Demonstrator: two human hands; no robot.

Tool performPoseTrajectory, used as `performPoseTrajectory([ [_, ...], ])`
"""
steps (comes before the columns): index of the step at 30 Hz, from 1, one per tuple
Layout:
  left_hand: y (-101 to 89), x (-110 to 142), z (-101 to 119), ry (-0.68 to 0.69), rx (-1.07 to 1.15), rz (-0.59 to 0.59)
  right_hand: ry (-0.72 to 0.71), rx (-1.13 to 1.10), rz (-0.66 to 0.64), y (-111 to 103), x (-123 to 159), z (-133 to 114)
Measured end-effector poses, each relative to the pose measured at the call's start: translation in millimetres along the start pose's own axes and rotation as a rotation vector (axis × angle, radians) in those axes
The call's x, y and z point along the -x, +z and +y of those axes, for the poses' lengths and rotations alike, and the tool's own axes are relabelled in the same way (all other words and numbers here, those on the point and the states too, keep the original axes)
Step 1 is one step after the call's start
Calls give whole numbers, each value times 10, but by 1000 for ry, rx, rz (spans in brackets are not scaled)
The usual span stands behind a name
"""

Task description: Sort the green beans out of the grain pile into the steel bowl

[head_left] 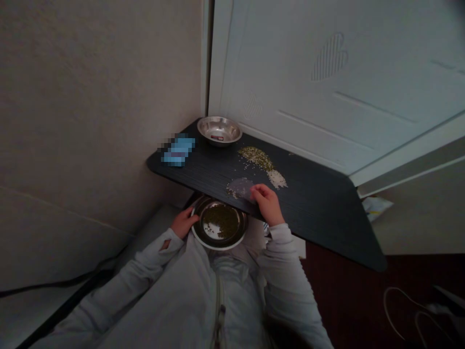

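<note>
My left hand [184, 223] grips the left rim of a steel bowl [219, 247], which sits at my lap below the table's front edge. Small green beans [228, 220] with a few pale grains lie inside it. Between the fingers of my right hand [268, 202] is a thin, translucent, rounded plastic piece [240, 185], close to the table's front edge. A small patch of mixed grains [231, 190] lies along its left side. Farther back on the table, a heap of mixed green beans and pale grains [257, 158] runs into a paler heap of white grains [277, 179].
The dark table [319, 208] stands against a white door [290, 72]. A second steel bowl [219, 127] is at its back left corner, beside a blurred blue object [178, 151]. A white cable [387, 305] lies on the dark red floor at right.
</note>
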State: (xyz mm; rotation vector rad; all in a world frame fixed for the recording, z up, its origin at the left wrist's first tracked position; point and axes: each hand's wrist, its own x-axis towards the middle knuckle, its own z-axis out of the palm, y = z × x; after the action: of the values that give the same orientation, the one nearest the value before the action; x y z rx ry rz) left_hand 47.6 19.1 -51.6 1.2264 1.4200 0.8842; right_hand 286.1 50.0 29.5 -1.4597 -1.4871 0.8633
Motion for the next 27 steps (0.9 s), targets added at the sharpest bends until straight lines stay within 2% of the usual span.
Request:
performPoseTrajectory([
  [9,-16,-5,35,-8,-58,2,-41,84,11,-19,64,35],
  [15,-1,14,75,-27,-41,-2,-69,96,-79,-11,65,41],
  [27,-12,-13,5,-27,7,-21,-69,66,-49,-26,84,13],
])
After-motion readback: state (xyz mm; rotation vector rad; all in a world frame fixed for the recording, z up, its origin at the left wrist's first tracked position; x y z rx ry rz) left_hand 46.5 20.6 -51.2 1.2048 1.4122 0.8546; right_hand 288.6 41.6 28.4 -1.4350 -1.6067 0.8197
